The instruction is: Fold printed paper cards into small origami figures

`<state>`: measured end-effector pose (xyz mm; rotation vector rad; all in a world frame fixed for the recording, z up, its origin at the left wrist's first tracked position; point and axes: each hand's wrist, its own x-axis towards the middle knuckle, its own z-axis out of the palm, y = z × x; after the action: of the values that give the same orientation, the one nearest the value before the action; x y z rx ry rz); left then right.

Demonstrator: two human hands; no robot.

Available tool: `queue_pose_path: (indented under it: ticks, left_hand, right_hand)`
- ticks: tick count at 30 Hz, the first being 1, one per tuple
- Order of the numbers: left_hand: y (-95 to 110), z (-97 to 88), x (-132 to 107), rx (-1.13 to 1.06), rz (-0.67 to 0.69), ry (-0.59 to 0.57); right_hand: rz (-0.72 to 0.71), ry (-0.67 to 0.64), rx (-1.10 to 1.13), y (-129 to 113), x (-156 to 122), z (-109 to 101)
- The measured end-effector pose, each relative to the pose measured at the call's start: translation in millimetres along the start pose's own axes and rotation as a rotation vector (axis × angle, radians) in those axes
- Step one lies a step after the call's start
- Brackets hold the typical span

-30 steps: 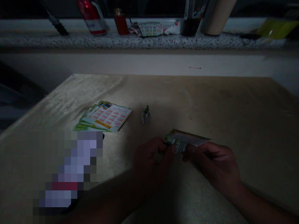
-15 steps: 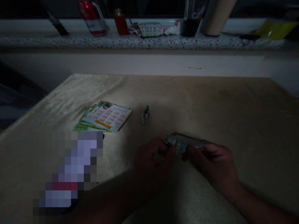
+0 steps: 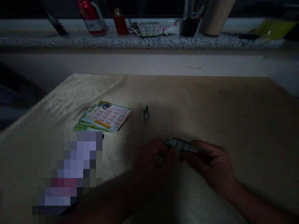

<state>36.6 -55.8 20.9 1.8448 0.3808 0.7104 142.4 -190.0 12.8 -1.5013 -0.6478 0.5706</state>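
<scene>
At the far left of the table, near its front, lies a long thing hidden by coarse blocks of blur, so what it is cannot be told. Just beyond it, a pile of cards lies fanned out, green at the edges, the top one white with rows of orange print. Behind, on the speckled sill, stands a red can, then a small red bottle with a gold-coloured top.

To the right of the pile, apart from it, a small crumpled wrapper sits on the table; a larger printed packet lies on the sill behind it.

Nearer the front, the left hand pinches the left end of a card between thumb and fingers. The card is tilted, seen nearly edge-on, just above the table; whether it is one or several cannot be told. The right hand is closed around its right end, thumb in front and fingers behind.

Farther right on the sill come a dark bottle, a cream tumbler and a yellow bag.
</scene>
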Motion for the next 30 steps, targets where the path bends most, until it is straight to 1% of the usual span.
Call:
queue_pose_path:
  ticks: [5,10,16,22,30]
  left_hand:
    - [0.3,-1.1,0.6,0.010,0.010,0.003]
    - [-3.2,-0.3,-0.2,-0.022,0.033,-0.043]
    - [-3.1,3.0,-1.6,0.020,0.083,-0.011]
    - [-3.0,1.0,-1.0,0.079,0.056,-0.045]
    - [-3.6,1.2,-1.8,0.111,0.018,-0.048]
  right_hand:
    - [0.008,0.004,0.004,-1.7,1.7,-1.1]
    - [0.047,-0.017,0.015,-1.7,3.5,-3.2]
    - [0.056,0.002,0.038,1.2,3.0,-2.2]
    - [0.052,0.021,-0.011,-1.2,2.8,0.4]
    - [0.080,0.065,-0.047,-4.6,3.1,0.9]
